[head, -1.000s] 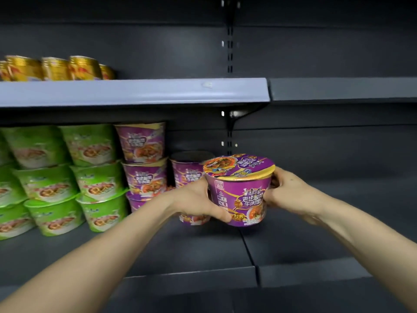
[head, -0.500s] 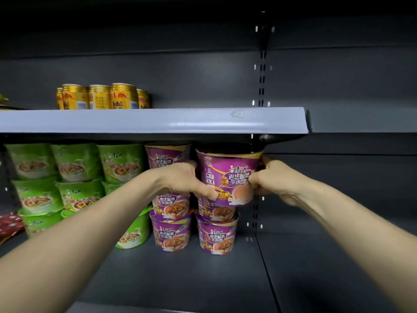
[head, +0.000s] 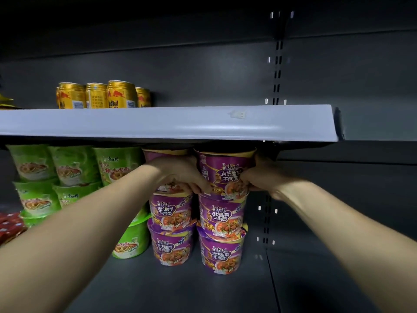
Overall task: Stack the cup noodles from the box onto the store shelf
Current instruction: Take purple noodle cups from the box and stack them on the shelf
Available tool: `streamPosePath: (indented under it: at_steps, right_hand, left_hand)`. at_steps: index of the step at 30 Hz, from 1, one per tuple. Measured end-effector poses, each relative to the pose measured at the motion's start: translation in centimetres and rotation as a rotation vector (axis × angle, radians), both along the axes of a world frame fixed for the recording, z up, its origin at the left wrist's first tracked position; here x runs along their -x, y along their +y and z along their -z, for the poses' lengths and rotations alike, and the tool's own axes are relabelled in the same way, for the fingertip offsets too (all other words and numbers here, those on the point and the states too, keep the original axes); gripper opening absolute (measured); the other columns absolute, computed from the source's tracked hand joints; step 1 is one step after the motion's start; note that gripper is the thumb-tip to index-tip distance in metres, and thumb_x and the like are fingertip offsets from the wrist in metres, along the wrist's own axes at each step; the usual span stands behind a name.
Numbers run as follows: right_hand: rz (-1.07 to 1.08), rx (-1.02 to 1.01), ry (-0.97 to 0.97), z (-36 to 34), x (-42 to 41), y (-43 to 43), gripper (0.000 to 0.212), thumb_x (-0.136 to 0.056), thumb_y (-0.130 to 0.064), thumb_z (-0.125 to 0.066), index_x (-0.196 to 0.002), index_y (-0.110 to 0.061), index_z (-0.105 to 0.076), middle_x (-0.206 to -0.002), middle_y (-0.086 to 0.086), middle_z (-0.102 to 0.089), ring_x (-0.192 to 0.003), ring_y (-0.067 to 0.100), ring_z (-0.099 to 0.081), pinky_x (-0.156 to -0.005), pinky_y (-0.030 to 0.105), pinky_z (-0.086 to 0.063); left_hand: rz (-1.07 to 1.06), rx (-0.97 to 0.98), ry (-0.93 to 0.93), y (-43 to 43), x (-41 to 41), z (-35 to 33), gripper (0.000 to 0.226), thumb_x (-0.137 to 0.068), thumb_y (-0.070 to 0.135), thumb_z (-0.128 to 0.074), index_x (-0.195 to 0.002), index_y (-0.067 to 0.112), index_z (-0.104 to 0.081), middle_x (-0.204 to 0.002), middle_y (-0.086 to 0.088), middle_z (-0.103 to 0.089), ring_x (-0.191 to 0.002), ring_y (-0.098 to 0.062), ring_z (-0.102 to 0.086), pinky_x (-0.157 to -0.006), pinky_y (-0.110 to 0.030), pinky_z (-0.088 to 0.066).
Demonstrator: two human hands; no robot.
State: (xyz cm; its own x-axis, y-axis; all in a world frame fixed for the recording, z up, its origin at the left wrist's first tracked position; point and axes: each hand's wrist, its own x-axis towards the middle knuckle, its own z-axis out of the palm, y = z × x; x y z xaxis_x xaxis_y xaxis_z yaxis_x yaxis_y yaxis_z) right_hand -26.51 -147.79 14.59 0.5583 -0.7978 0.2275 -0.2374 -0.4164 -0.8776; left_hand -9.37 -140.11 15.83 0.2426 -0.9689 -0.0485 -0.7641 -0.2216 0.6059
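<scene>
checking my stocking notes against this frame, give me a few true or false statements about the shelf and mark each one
1. The left hand and the right hand both grip the top purple cup. True.
2. That cup sits directly on the shelf floor. False: two more purple cups are stacked under it.
3. Gold cans stand on the upper shelf. True.
4. The green cups stand to the right of the purple ones. False: they stand to the left.
</scene>
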Motion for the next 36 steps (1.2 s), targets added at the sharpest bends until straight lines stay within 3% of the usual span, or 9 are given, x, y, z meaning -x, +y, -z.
streamPosePath:
  at_steps: [7,11,15,17,19,23,27,31,36]
  right_hand:
    - [0.029,0.014,0.029,0.3,-0.9,-1.9,0.026,-0.085,0.005,-0.054,-0.084,-0.019,-0.045,-0.080,-0.004,-0.051,-0.070,0.007,-0.050,-0.086,0.037,-0.052]
    - [-0.024,0.025,0.037,0.7,-1.5,-2.4,0.046,-0.084,0.001,-0.062,-0.124,-0.014,-0.045,-0.079,-0.008,-0.047,-0.070,0.006,-0.049,-0.078,0.028,-0.047]
    - [-0.037,0.044,0.031,1.0,-1.4,-3.0,0.043,-0.084,0.003,-0.062,-0.118,-0.017,-0.045,-0.077,-0.010,-0.047,-0.067,0.002,-0.046,-0.071,0.025,-0.047]
    - [-0.045,0.043,0.046,1.1,-1.3,-3.3,0.041,-0.082,0.002,-0.065,-0.111,-0.020,-0.046,-0.080,-0.009,-0.051,-0.069,0.003,-0.049,-0.067,0.023,-0.048]
    - [-0.067,0.041,0.080,1.3,-1.5,-3.4,0.044,-0.077,0.000,-0.070,-0.112,-0.019,-0.051,-0.092,-0.004,-0.061,-0.082,0.010,-0.058,-0.077,0.029,-0.051]
    - [-0.040,0.091,0.142,1.8,-1.9,-3.6,0.062,-0.072,-0.005,-0.075,-0.129,-0.013,-0.052,-0.122,0.006,-0.062,-0.111,0.023,-0.057,-0.096,0.038,-0.048]
    - [-0.009,0.100,0.152,1.9,-1.7,-3.6,0.062,-0.073,-0.005,-0.076,-0.129,-0.010,-0.049,-0.120,0.006,-0.060,-0.107,0.021,-0.056,-0.087,0.031,-0.048]
    - [0.061,0.124,0.183,2.5,-2.0,-3.4,0.066,-0.075,-0.011,-0.077,-0.130,-0.007,-0.041,-0.116,0.002,-0.054,-0.096,0.017,-0.049,-0.078,0.025,-0.041]
    - [0.124,0.124,0.206,2.8,-2.7,-3.1,0.080,-0.073,-0.019,-0.079,-0.137,-0.006,-0.034,-0.122,0.009,-0.057,-0.112,0.027,-0.056,-0.082,0.029,-0.046]
  left_hand:
    - [-0.127,0.013,0.041,-2.4,-0.1,0.3,0.036,-0.082,0.007,-0.074,-0.114,0.001,-0.059,-0.097,-0.008,-0.068,-0.086,-0.013,-0.063,-0.079,-0.026,-0.055]
    - [-0.221,0.040,0.047,-3.5,-0.1,0.8,0.019,-0.085,0.000,-0.068,-0.098,0.005,-0.056,-0.085,-0.006,-0.059,-0.077,-0.013,-0.058,-0.068,-0.022,-0.053]
    - [-0.266,0.080,0.068,-3.8,-0.2,1.4,0.019,-0.086,0.003,-0.067,-0.084,0.011,-0.050,-0.082,-0.007,-0.059,-0.073,-0.017,-0.059,-0.046,-0.016,-0.048]
    - [-0.238,0.088,0.133,-3.6,-0.1,1.8,0.018,-0.084,0.005,-0.071,-0.090,0.013,-0.056,-0.095,-0.006,-0.063,-0.088,-0.018,-0.061,-0.060,-0.020,-0.054]
    - [-0.208,0.090,0.166,-3.4,0.1,2.2,0.033,-0.079,0.011,-0.078,-0.108,0.013,-0.061,-0.110,-0.004,-0.065,-0.104,-0.020,-0.061,-0.076,-0.028,-0.054]
    - [-0.205,0.146,0.187,-3.3,0.4,2.6,0.047,-0.075,0.014,-0.082,-0.117,0.014,-0.060,-0.104,0.002,-0.066,-0.097,-0.015,-0.061,-0.064,-0.022,-0.049]
    - [-0.201,0.144,0.202,-3.3,0.7,2.6,0.041,-0.075,0.013,-0.082,-0.110,0.015,-0.061,-0.092,0.008,-0.064,-0.090,-0.011,-0.058,-0.064,-0.021,-0.047]
    - [-0.231,0.124,0.134,-3.5,1.0,2.3,0.047,-0.072,0.015,-0.085,-0.110,0.013,-0.057,-0.102,0.002,-0.061,-0.100,-0.018,-0.057,-0.069,-0.025,-0.050]
    - [-0.236,0.109,0.153,-3.8,0.9,2.4,0.054,-0.071,0.010,-0.084,-0.118,0.010,-0.056,-0.110,-0.001,-0.061,-0.105,-0.019,-0.056,-0.079,-0.030,-0.050]
